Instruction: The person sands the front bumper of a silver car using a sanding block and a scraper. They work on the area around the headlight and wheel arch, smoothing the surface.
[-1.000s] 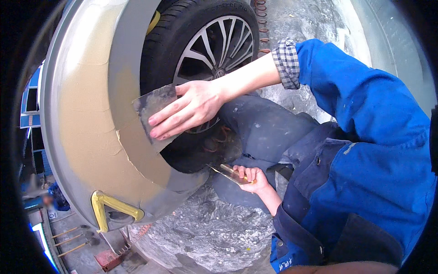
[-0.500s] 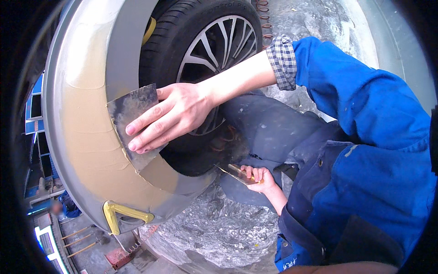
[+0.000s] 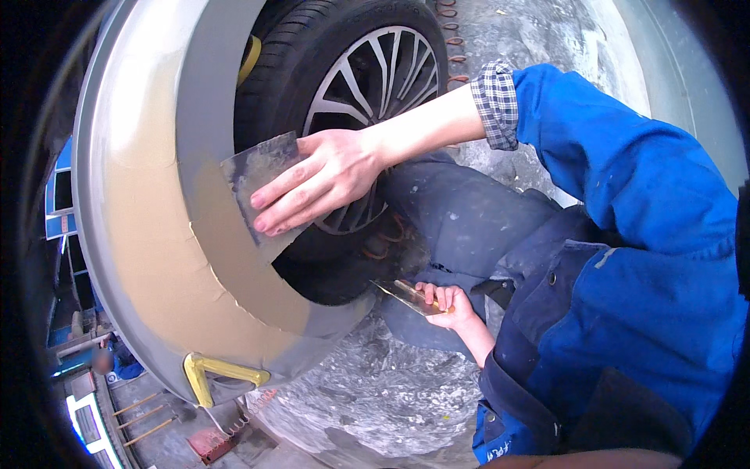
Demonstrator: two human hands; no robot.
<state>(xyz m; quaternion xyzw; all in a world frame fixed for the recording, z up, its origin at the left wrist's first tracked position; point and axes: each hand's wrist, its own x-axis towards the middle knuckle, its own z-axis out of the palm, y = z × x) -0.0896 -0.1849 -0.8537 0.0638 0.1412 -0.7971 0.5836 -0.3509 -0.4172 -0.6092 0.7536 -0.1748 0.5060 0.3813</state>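
My right hand (image 3: 328,180), whose arm reaches in across the upper part of the view, presses a thin grey putty spreader (image 3: 262,176) with outstretched fingers. The spreader lies over the wheel-arch edge of a car bumper (image 3: 148,258). Tan filler coats much of that bumper, with raised ridges curving along the arch. Lower down, my left hand (image 3: 447,301) grips a putty knife (image 3: 406,295) by its yellowish handle. Its flat blade points toward the arch, apart from the bumper. The right thumb is hidden.
A tyre on a spoked wheel (image 3: 375,86) sits just behind the right hand. Yellow tape (image 3: 226,370) frames a bumper recess. A coiled red hose (image 3: 449,39) hangs by the tyre. Bent legs (image 3: 469,211) lie between my arms. A red box (image 3: 211,443) and another person (image 3: 123,359) are farther off.
My right hand has moved the spreader right and slightly up, off the broad tan area and onto the arch edge. My left hand with the putty knife has barely moved.
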